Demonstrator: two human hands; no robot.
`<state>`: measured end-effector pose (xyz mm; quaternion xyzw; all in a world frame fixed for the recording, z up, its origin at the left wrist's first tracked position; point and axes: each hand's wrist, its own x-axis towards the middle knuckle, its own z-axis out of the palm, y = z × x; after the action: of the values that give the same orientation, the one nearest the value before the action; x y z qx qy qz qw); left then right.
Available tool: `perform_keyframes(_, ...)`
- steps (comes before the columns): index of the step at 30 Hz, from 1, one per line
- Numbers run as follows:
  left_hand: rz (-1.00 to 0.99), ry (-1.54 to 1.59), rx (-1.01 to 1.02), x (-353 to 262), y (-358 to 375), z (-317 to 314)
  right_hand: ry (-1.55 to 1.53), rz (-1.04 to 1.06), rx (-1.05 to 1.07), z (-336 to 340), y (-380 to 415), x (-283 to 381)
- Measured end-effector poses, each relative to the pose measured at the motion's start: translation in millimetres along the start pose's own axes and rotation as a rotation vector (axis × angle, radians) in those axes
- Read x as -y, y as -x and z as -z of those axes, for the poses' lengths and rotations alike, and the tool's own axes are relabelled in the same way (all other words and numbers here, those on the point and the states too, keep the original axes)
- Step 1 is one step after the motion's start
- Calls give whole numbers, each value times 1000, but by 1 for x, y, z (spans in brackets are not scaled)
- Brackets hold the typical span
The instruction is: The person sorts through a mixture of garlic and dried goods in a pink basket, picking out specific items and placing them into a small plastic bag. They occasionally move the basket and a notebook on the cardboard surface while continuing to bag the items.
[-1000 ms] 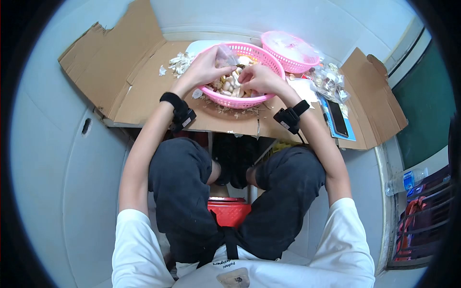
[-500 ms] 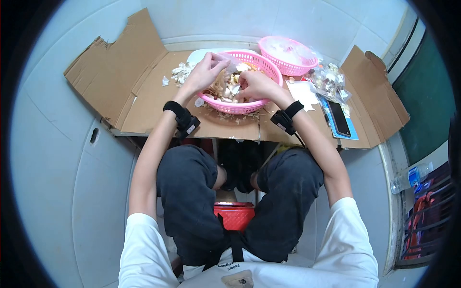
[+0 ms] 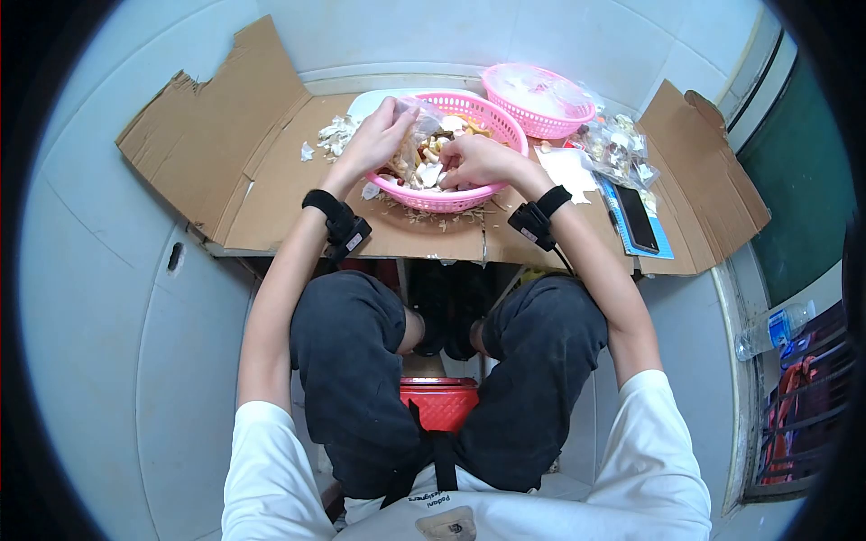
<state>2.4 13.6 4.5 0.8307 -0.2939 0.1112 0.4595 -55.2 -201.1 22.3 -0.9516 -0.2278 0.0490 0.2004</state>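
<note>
A pink plastic basket (image 3: 431, 202) holds a mix of pale, white and brown dried food pieces (image 3: 429, 173). Over its left side, my left hand (image 3: 377, 142) grips a clear plastic bag (image 3: 417, 135) by its upper edge; the bag hangs down into the basket. My right hand (image 3: 480, 160) reaches in from the right, fingers closed together among the pieces. What sits between those fingertips is too small to make out.
Behind stands a second pink basket (image 3: 539, 114) with clear plastic in it. Filled small bags (image 3: 613, 144), white paper (image 3: 568, 171) and a phone (image 3: 637, 220) on a blue booklet lie right. White scraps (image 3: 336, 137) lie left on the cardboard (image 3: 271, 212).
The bag in my left hand now opens lower and wider over the basket. My right hand has shifted slightly left and down among the pieces.
</note>
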Motion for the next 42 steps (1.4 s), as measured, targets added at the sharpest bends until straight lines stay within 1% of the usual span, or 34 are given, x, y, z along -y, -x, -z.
perform_keyframes(2, -3, -5, -2, -3, 1, 0, -13, -11, 2, 0, 0, -1)
perform_keyframes(4, -5, -9, -3, -7, 2, 2, -210, -24, 29, 0, 1, -1)
perform_keyframes(5, 18, -7, 11, -8, 2, 3, -210, -25, 30, 0, 1, -1)
perform_keyframes(7, 43, -3, 25, -8, 3, 1, -236, -124, -34, 4, 3, 5)
perform_keyframes(8, -7, -60, 8, -8, 4, 0, -392, -152, -47, 6, 5, 8)
perform_keyframes(9, -58, -117, -9, -10, 5, 0, -391, -153, -46, 5, 5, 4)
perform_keyframes(11, -60, -161, 21, -13, 6, 3, -639, -80, -123, 6, 4, -4)
perform_keyframes(13, -61, -207, 51, -13, 6, 5, -641, -73, -157, 4, -2, -10)
perform_keyframes(15, -30, -227, 65, -13, 5, 6, -700, -72, -287, 3, -4, -14)
perform_keyframes(16, -29, -227, 65, -13, 5, 5, -700, -72, -287, 4, -5, -15)
perform_keyframes(18, -105, -126, 48, -11, 6, 3, -744, -119, -440, 5, -6, -16)
perform_keyframes(19, -105, -125, 48, -10, 6, 3, -743, -119, -440, 6, -7, -16)
perform_keyframes(21, -162, -102, 98, -11, 6, 2, -873, -112, -550, 8, -6, -16)
perform_keyframes(25, -143, -145, 146, -24, 12, 7, -876, -56, -569, 8, -3, -12)
perform_keyframes(27, -147, -134, 180, -29, 14, 8, -743, -6, -514, 8, -1, -9)
perform_keyframes(30, -122, -102, 201, -27, 14, 7, -701, 20, -499, 7, 4, -4)
perform_keyframes(34, -117, -128, 204, -28, 14, 7, -699, 9, -474, 9, 7, 1)
perform_keyframes(37, -93, -117, 219, -25, 14, 6, -720, 61, -493, 8, 7, 0)
perform_keyframes(39, -107, -20, 223, -22, 13, 4, -741, 127, -522, 6, 5, -2)
perform_keyframes(40, -107, -20, 224, -24, 13, 4, -741, 126, -522, 7, 6, -2)
perform_keyframes(42, -72, -132, 220, -27, 14, 7, -756, 156, -488, 8, 7, -4)
